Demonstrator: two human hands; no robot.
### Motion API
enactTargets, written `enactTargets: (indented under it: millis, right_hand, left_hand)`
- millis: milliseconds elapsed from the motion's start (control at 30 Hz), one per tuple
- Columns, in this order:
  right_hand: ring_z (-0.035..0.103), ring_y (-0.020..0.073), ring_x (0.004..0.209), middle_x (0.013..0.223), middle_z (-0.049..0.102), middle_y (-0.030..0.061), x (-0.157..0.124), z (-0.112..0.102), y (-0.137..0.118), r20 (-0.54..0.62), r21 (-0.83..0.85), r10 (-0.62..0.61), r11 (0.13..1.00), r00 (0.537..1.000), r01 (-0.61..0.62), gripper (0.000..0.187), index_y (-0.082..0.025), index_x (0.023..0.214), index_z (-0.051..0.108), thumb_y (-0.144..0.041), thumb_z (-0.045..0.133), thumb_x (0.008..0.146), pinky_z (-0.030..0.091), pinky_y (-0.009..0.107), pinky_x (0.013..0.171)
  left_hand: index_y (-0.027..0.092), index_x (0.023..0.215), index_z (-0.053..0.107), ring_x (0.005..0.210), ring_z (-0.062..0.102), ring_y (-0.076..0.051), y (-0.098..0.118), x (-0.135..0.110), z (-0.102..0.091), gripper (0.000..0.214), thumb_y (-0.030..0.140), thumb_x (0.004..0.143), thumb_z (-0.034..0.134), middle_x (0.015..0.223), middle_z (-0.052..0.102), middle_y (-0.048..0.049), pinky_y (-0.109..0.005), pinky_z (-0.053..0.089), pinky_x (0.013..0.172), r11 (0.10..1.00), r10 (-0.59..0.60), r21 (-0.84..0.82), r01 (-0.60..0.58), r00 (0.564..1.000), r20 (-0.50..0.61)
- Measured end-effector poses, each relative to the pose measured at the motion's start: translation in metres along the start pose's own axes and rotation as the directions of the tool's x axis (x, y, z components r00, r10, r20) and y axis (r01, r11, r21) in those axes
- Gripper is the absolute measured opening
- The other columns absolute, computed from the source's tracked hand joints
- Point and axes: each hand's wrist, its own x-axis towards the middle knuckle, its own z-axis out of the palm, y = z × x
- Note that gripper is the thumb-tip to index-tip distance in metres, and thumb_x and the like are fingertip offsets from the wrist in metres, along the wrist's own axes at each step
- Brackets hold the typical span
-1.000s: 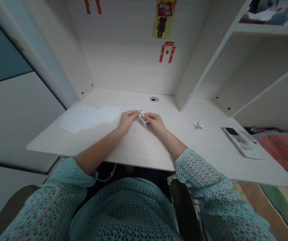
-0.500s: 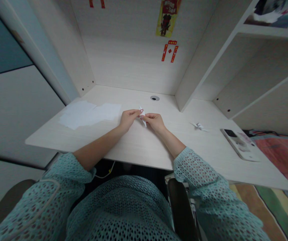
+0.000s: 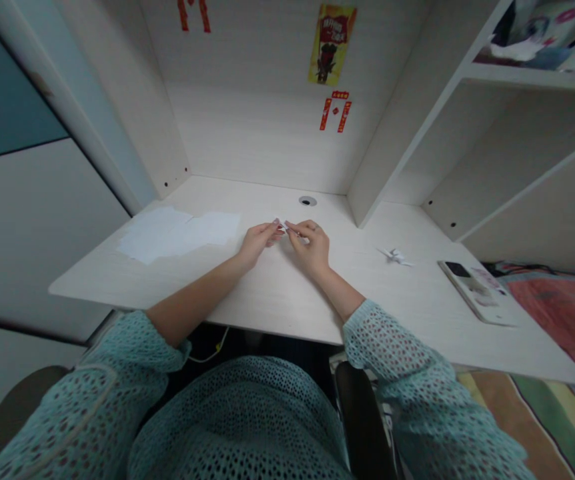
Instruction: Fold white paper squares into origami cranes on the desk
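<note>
My left hand [image 3: 259,241] and my right hand [image 3: 311,245] meet over the middle of the desk. Between their fingertips is a small piece of folded white paper [image 3: 283,228], pinched from both sides and mostly covered by the fingers. To the left lie several white paper sheets [image 3: 167,233], spread and overlapping on the desktop. On the right rests a small folded white paper figure [image 3: 395,256] with thin points, touched by neither hand.
A phone [image 3: 475,293] in a pale case lies near the right end of the desk [image 3: 277,300]. Behind my hands is a round cable hole [image 3: 308,201]. An upright partition [image 3: 392,133] stands at the back right. A chair armrest [image 3: 365,420] is below the front edge.
The folded paper has turned in my fingers and less of it shows now. My right hand has rotated, with its fingers raised more. The view has tilted slightly upward.
</note>
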Motion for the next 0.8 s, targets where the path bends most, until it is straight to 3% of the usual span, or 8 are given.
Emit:
enactTargets:
  millis: [133,300,433,600,800]
  right_hand:
    - [0.050,0.0206,0.084,0.085,0.060,0.0053,0.003,-0.003,0.007,0.094,-0.135,-0.217,0.964,0.972,0.229,0.030,-0.030,0.111,0.066,-0.023,0.055,0.084,0.042,0.035,0.076]
    - [0.048,0.0218,0.088,0.093,0.059,0.0057,0.007,-0.004,0.006,0.255,-0.087,-0.308,0.937,0.917,0.339,0.044,-0.032,0.122,0.058,-0.019,0.059,0.081,0.042,0.038,0.080]
    - [0.051,0.0204,0.092,0.095,0.060,0.0042,0.008,-0.008,0.008,0.296,0.022,-0.269,0.961,0.917,0.275,0.049,-0.031,0.122,0.058,-0.010,0.057,0.078,0.043,0.037,0.084]
    - [0.056,0.0184,0.087,0.085,0.064,0.0022,0.008,-0.009,0.012,0.236,0.129,-0.131,0.986,0.963,0.103,0.032,-0.031,0.100,0.070,-0.012,0.060,0.077,0.043,0.037,0.084]
    - [0.056,0.0155,0.076,0.080,0.062,0.0031,0.007,-0.004,0.011,0.210,0.300,-0.027,0.953,0.977,-0.038,0.018,-0.027,0.087,0.074,-0.019,0.064,0.074,0.045,0.030,0.067]
  left_hand:
    - [0.016,0.080,0.066,0.083,0.062,-0.018,0.000,0.001,0.000,0.049,0.063,0.069,0.061,0.088,0.068,-0.0096,-0.025,0.040,0.065,0.999,0.003,-0.041,-0.003,1.000,0.000]
    - [0.017,0.077,0.068,0.079,0.060,-0.017,0.000,0.005,-0.007,0.045,0.061,0.067,0.063,0.082,0.068,-0.0082,-0.024,0.039,0.062,0.998,0.053,0.022,-0.051,0.996,-0.076]
    - [0.016,0.072,0.069,0.068,0.057,-0.015,0.002,0.004,-0.008,0.038,0.054,0.070,0.064,0.071,0.066,-0.0062,-0.025,0.038,0.061,0.993,0.087,0.090,-0.081,0.994,-0.066]
    - [0.017,0.066,0.070,0.064,0.056,-0.015,0.007,0.000,-0.004,0.030,0.046,0.071,0.064,0.061,0.064,-0.0042,-0.026,0.039,0.062,0.981,0.101,0.167,-0.097,0.995,-0.016]
    - [0.017,0.067,0.071,0.060,0.054,-0.014,0.005,0.001,-0.004,0.029,0.045,0.070,0.065,0.062,0.065,-0.0041,-0.026,0.037,0.058,0.975,0.107,0.196,-0.107,0.994,0.011]
